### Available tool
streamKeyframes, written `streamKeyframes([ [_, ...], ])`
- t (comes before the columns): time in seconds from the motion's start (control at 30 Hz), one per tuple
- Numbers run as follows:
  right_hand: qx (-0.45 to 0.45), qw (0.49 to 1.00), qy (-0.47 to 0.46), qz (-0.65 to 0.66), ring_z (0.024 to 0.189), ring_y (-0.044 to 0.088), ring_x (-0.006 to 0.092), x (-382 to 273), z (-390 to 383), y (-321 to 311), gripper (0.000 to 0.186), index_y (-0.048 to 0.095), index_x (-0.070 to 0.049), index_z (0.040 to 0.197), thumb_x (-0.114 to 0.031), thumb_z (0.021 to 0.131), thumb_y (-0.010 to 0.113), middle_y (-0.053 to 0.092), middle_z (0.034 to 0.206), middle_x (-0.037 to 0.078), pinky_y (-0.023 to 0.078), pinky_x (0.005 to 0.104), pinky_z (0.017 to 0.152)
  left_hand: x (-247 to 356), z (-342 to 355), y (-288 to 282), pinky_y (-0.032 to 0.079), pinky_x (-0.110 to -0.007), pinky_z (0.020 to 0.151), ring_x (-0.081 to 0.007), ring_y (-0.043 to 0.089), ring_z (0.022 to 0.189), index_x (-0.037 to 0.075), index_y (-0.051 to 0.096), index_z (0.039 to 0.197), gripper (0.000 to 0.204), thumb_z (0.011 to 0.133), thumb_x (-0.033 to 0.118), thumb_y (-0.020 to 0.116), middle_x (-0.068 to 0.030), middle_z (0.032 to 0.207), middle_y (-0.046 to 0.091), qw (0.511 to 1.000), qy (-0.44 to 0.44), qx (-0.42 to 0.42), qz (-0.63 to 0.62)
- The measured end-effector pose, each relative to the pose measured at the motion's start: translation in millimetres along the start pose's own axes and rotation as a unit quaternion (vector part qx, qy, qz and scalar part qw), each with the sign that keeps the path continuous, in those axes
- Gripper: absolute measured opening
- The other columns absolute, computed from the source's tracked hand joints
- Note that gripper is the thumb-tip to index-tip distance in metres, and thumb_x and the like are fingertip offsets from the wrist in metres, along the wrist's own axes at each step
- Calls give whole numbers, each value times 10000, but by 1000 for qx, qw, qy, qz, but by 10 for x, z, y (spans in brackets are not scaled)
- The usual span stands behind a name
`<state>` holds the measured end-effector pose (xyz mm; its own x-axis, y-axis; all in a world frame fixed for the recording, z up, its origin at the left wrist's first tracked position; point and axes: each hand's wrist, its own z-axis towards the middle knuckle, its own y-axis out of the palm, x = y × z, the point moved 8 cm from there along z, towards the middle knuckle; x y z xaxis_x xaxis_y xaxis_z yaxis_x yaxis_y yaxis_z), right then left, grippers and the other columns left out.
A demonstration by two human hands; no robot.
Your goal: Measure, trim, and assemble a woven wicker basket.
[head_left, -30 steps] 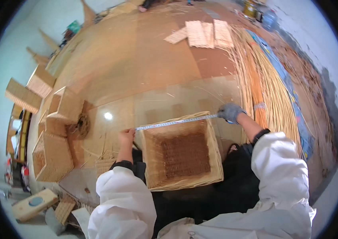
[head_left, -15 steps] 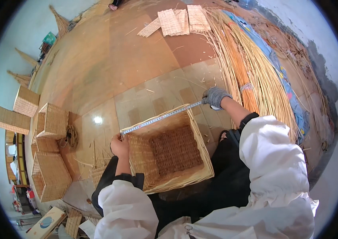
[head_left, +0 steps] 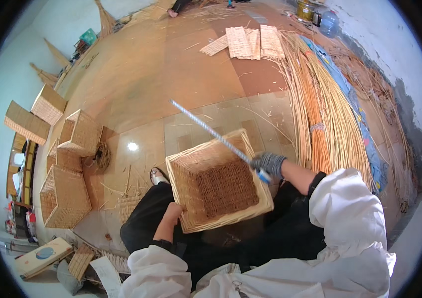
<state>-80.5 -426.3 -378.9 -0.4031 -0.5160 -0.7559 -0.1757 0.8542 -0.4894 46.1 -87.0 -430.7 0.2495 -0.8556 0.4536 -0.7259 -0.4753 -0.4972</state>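
A square wicker basket [head_left: 218, 146] sits tilted between my knees, its mouth up and its darker woven bottom showing. My bare left hand [head_left: 173, 211] grips the basket's near left wall; its fingers are partly hidden behind the weave. In a grey glove, my right hand [head_left: 267, 165] is closed around a tape measure [head_left: 263, 176] at the basket's right rim. The tape's pale blade [head_left: 210, 130] sticks out slantwise over the basket's far edge, with its free end in the air.
Several finished wicker baskets [head_left: 65, 196] stand at the left, beside a coil of cane [head_left: 102, 155]. Long bundles of willow rods [head_left: 337, 119] lie on a blue cloth at the right. Woven panels [head_left: 240, 42] rest on the floor at the back. A printed cardboard box [head_left: 44, 256] is at lower left.
The tape's far end has left the basket's left rim and swung up and away. My left hand has dropped from the corner to the near side wall, and my right hand has come nearer.
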Motion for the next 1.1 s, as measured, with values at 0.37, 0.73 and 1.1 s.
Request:
streamKeyframes([
  [0.37, 70, 911, -270, -303, 759, 584, 220, -905, -925, -286, 203, 586, -84, 943, -73, 745, 545, 574, 922, 69, 479, 291, 651, 169, -387, 1884, 463, -443, 792, -278, 520, 919, 14, 407, 1092, 318, 813, 141, 489, -136, 1072, 469, 729, -74, -130, -668],
  [0.73, -144, 985, 94, -21, 568, 553, 135, -51, -1075, 162, 221, 616, 25, 837, -181, 763, 594, 604, 665, 76, 439, 242, 537, -256, -1160, 235, 474, -247, 597, -129, 579, 731, -18, 572, 999, 221, 804, 85, 553, -81, 826, 614, 936, 189, 111, -274],
  [1.1, -143, 959, 100, -222, 596, 575, 167, -6, -875, 133, 295, 663, -89, 775, -368, 749, 571, 625, 651, 53, 451, 301, 604, -580, -771, -433, 433, -234, 484, -102, 528, 474, -30, 648, 726, 212, 746, 178, 616, -42, 532, 567, 948, 130, 238, -165],
])
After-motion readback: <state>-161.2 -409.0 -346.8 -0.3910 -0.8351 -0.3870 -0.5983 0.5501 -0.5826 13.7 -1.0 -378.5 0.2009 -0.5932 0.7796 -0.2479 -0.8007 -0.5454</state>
